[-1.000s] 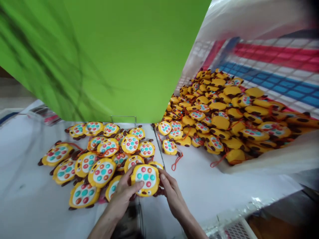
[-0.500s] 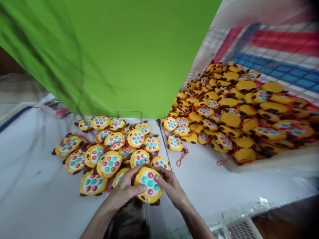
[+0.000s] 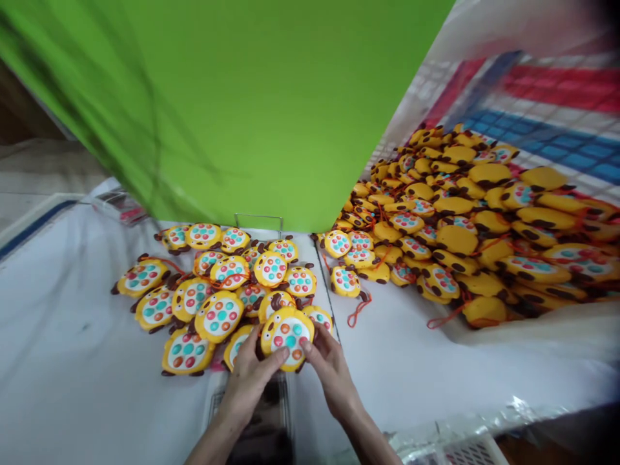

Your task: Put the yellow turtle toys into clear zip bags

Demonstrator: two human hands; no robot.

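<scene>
A yellow animal-shaped toy (image 3: 287,338) with a white face of coloured round bumps is held between both hands, just above the table's front part. My left hand (image 3: 254,374) grips its left edge, thumb on the bumps. On its right edge, my right hand (image 3: 329,368) is closed the same way, thumb on a bump. Several like toys (image 3: 219,316) lie loosely heaped behind and to the left, mostly bumps up. One with an orange cord (image 3: 345,281) lies right of the table seam.
A large pile of the same toys (image 3: 455,239) fills a lined container at the right. An upright green panel (image 3: 271,116) stands behind the heap, with a wire stand (image 3: 259,223) at its foot. A dark tray (image 3: 266,420) sits below my hands.
The held toy has turned: its eyes, near the bottom before, are now at the upper left. Both hands have shifted their grip around it. The whole view has moved slightly.
</scene>
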